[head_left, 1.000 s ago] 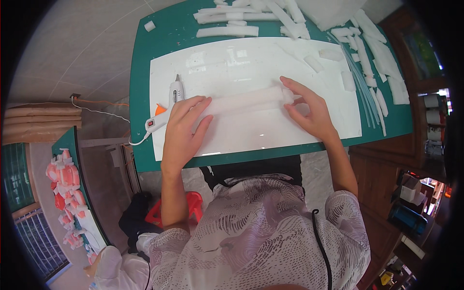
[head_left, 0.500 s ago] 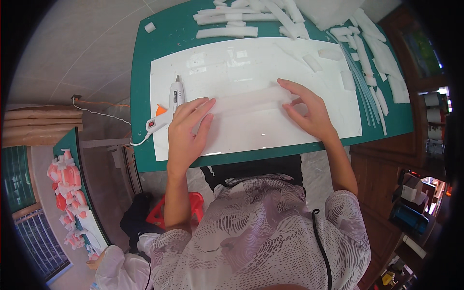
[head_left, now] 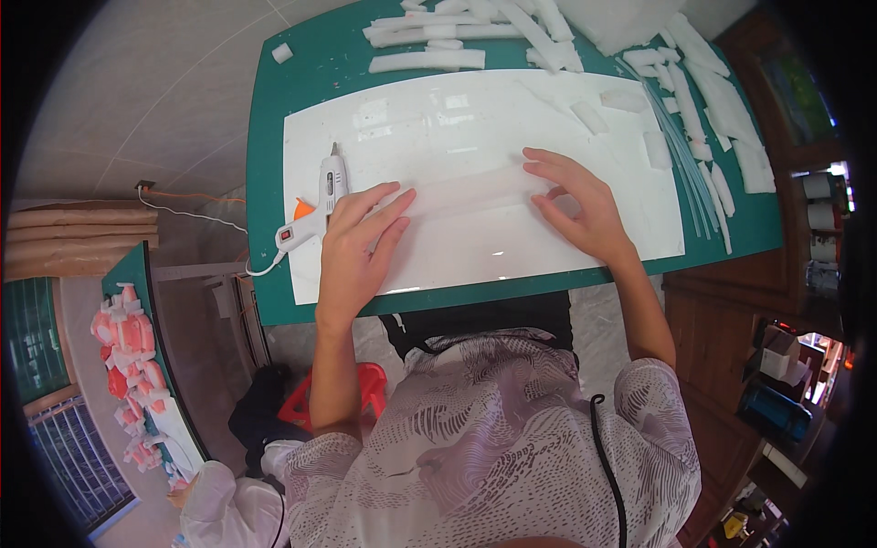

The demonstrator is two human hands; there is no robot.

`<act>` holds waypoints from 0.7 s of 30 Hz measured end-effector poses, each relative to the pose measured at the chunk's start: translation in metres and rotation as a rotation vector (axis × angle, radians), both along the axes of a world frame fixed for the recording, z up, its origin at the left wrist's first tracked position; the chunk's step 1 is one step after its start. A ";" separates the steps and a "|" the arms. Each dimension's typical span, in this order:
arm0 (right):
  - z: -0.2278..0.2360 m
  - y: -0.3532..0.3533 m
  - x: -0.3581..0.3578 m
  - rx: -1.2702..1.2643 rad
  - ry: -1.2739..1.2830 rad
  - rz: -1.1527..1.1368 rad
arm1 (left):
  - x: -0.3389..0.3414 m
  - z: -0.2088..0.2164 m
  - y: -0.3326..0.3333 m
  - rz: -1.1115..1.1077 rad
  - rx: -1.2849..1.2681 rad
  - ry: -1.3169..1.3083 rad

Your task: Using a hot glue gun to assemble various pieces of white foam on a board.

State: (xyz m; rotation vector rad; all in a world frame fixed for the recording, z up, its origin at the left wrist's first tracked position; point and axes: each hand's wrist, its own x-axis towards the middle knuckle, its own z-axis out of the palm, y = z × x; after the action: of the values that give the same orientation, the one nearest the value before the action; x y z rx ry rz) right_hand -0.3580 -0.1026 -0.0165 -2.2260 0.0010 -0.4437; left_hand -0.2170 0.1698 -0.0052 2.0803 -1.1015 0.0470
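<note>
Between my hands stretches a long, pale white foam strip [head_left: 470,190], hard to tell from the white board [head_left: 457,256] beneath it. My left hand [head_left: 361,237] closes on its left end with thumb and fingertips. At the other end my right hand [head_left: 582,210] pinches it, index finger above and thumb below. Just left of my left hand lies a white glue gun [head_left: 332,183] with an orange trigger [head_left: 302,208], its nozzle pointing away from me.
White foam strips [head_left: 427,60] lie along the far edge of the green table mat [head_left: 292,78]. Thin translucent glue sticks [head_left: 685,151] and more foam pieces [head_left: 735,119] cover the right side. A red plastic stool [head_left: 372,388] stands below left, beside another person's white sleeve [head_left: 237,511].
Both hands keep their hold on the foam strip and have barely shifted. The left fingertips have moved slightly to the right.
</note>
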 end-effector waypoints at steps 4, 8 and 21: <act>0.000 -0.001 0.000 -0.005 -0.006 0.007 | 0.000 0.004 0.002 -0.001 0.028 0.036; -0.002 -0.001 0.000 -0.007 -0.023 -0.014 | 0.003 0.004 0.003 0.010 0.001 0.050; 0.001 0.001 0.000 0.005 -0.033 0.004 | 0.004 0.000 0.007 0.013 0.004 0.121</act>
State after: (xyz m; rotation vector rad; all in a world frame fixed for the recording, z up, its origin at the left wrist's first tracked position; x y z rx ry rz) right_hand -0.3583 -0.1012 -0.0155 -2.2127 -0.0202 -0.4777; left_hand -0.2132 0.1765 -0.0053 2.0652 -1.0160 -0.0741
